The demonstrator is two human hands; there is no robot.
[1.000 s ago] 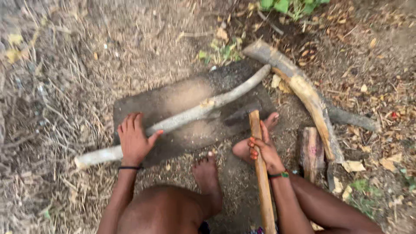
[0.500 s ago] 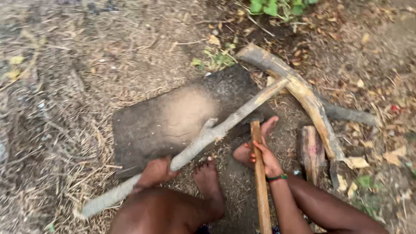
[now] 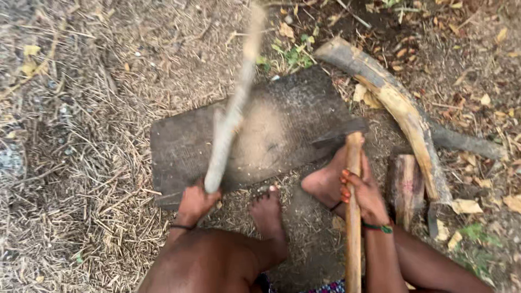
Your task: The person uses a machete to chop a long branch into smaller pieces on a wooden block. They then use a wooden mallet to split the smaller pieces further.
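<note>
In the head view, the left hand [image 3: 194, 202] was closed around the near end of a long pale stripped wooden stick [image 3: 230, 116], whose long axis ran up and away from the grip toward the far side, blurred, over the dark flat wooden slab [image 3: 184, 141] lying on the dry-grass ground. The right hand [image 3: 364, 191] was wrapped around the light-brown wooden handle [image 3: 353, 228] of an axe, its dark head [image 3: 339, 135] resting on the slab's right edge, right of the stick and just beyond a bare foot [image 3: 324, 182].
</note>
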